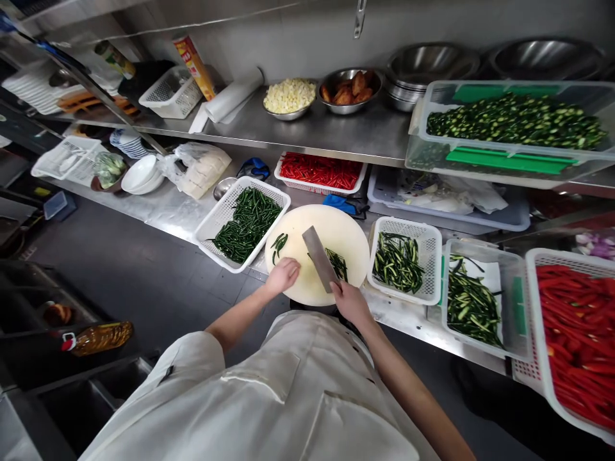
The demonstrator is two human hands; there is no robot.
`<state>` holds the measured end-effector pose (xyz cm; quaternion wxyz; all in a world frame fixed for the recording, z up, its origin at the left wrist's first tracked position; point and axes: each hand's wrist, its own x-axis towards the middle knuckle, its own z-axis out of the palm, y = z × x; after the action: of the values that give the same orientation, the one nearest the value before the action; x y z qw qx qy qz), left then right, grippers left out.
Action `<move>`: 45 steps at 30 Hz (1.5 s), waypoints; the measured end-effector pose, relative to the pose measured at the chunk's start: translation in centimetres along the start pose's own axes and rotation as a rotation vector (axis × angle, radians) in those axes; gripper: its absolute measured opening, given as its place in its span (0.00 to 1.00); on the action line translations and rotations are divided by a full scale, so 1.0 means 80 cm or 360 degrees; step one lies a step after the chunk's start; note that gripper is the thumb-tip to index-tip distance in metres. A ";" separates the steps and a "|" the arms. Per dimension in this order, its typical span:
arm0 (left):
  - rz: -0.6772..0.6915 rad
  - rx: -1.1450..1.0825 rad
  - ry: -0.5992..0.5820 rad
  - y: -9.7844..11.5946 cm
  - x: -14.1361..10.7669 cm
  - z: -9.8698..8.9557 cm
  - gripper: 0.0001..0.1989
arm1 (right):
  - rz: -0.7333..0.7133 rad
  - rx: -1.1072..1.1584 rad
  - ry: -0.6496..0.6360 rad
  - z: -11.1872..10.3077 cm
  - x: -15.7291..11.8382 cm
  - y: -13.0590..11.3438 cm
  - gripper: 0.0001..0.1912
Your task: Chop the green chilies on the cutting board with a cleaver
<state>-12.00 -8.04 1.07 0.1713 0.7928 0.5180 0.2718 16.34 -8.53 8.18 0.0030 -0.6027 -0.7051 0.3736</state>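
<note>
Baskets crowd the work from both sides. White basket (pixel 214 254) of whole green peppers (pixel 252 221) just beside the board's left edge; smaller basket (pixel 431 246) of cut green strips just beside its right. Farther along toward the counter's right end: clear tub (pixel 514 262) of more strips, then large basket (pixel 533 301) of red peppers (pixel 576 333). Behind the board's far edge, shallow basket (pixel 317 187) of chopped red. Shelf (pixel 298 136) above carries, near its front edge, a bowl of pale diced food (pixel 289 95), a bowl of browned pieces (pixel 350 93) and, at the right, a tub of chopped greens (pixel 514 125). Steel counter (pixel 168 223), narrow, dark grey floor (pixel 168 275) below; oil bottle (pixel 103 338) off to the left. Round pale cutting board (pixel 300 224) at the counter's front edge. Right hand (pixel 352 302) closed round the handle of a cleaver (pixel 321 256), blade slanting over the board; sliced green pepper (pixel 339 264) lies just right of it, ahead of the right fingers. Left hand (pixel 283 275) at the board's near left edge, fingers curled; cannot tell whether they pinch anything. A few loose peppers (pixel 279 243) just beyond them.
</note>
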 end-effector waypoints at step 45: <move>-0.0129 0.0326 0.0053 -0.077 -0.043 -0.063 0.13 | -0.0043 -0.0136 -0.0322 0.014 -0.059 0.054 0.21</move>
<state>-20.60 -8.72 0.79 0.0916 0.7799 0.5775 0.2233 20.76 -13.15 7.16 -0.0888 -0.5519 -0.7251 0.4022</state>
